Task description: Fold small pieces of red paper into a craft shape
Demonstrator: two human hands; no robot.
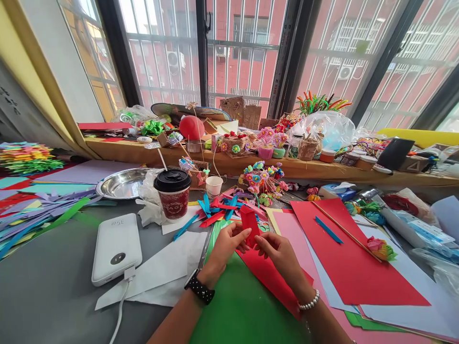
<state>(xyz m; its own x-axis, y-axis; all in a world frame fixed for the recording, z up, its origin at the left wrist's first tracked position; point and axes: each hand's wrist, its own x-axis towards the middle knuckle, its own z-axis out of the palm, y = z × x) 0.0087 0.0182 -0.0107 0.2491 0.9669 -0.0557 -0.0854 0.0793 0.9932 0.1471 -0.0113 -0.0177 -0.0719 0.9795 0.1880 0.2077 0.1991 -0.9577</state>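
Observation:
A small folded piece of red paper (pixel 250 220) stands upright between my hands. My left hand (pixel 226 244), with a black dotted watch strap on its wrist, is closed on the paper's left side, thumb in front. My right hand (pixel 283 258), wearing a beaded bracelet, pinches its lower right edge. Below them a larger red sheet (pixel 272 282) lies slanted across a green mat (pixel 229 296). Just behind the paper is a pile of blue, red and pink paper strips (pixel 229 205). The fingers partly hide the paper's lower end.
A lidded cup with a straw (pixel 174 198), a white power bank (pixel 117 248) with a cable, and a metal plate (pixel 124 184) stand to the left. Coloured sheets, a red one (pixel 358 258) on top, cover the right. Craft flowers (pixel 263 177) and a crowded windowsill (pixel 236 160) lie behind.

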